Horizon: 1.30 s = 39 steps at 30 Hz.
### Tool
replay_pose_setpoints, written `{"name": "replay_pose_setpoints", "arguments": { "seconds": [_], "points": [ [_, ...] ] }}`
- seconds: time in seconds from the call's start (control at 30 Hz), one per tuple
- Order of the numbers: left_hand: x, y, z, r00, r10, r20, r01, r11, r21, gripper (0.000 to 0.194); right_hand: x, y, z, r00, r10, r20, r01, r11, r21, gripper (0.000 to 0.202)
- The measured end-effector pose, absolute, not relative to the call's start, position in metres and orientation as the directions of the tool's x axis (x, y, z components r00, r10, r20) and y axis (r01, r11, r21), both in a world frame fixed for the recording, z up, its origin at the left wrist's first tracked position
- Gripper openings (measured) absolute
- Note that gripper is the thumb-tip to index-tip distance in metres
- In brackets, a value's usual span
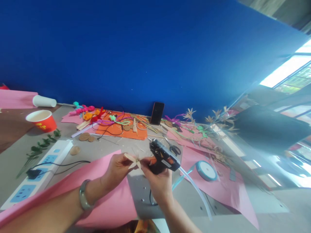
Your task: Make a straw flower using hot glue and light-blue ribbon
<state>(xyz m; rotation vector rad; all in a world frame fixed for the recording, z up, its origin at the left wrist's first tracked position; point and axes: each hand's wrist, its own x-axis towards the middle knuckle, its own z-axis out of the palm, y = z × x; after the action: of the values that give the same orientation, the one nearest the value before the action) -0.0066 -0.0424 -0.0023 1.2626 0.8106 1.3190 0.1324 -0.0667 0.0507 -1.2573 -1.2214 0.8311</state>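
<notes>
- The left hand (119,168) pinches a pale star-shaped piece (134,161), above the table (145,202).
- The right hand (159,183), fingertips meeting the left's (close work), grips a black glue gun (163,158).

Place: a craft workspace, with a grey desk (102,149) set against a blue partition (145,58)
Craft supplies: pink paper (116,197), an orange sheet (138,133), fuzzy coloured stems (93,113), wood slices (84,136), a ribbon spool (206,171)
Tools: a hot glue gun (162,157), black-handled scissors (175,149)
Power: a white power strip (54,155) with a black plug (34,173)
Daylight: bright windows (286,71) at the right
</notes>
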Motion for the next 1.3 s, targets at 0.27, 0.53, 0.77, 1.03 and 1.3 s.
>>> {"name": "replay_pose_setpoints", "arguments": {
  "seconds": [0.27, 0.53, 0.77, 1.03, 1.3],
  "points": [
    [-0.01, -0.043, -0.006, 0.202, 0.942, 0.268, -0.225, -0.222, 0.949, 0.003, 0.137, -0.07, 0.05, 0.163, 0.959, 0.231, 0.154, 0.206, -0.966, 0.008],
    [-0.012, -0.042, -0.001, 0.2, 0.941, 0.272, -0.188, -0.236, 0.953, 0.006, 0.143, -0.074, 0.059, 0.203, 0.948, 0.245, 0.214, 0.201, -0.956, 0.007],
    [-0.017, -0.037, -0.002, 0.162, 0.938, 0.308, -0.192, -0.276, 0.942, 0.015, 0.176, -0.086, 0.055, 0.041, 0.981, 0.188, 0.285, 0.169, -0.944, 0.026],
    [-0.017, -0.036, 0.004, 0.154, 0.982, 0.111, -0.199, -0.079, 0.977, 0.016, 0.204, -0.093, 0.046, 0.007, 0.982, 0.186, 0.367, 0.171, -0.914, 0.025],
    [-0.014, -0.036, 0.011, 0.13, 0.99, 0.059, -0.199, -0.032, 0.98, 0.02, 0.205, -0.089, 0.06, -0.187, 0.969, 0.16, 0.473, 0.232, -0.85, 0.027]
  ]
}}
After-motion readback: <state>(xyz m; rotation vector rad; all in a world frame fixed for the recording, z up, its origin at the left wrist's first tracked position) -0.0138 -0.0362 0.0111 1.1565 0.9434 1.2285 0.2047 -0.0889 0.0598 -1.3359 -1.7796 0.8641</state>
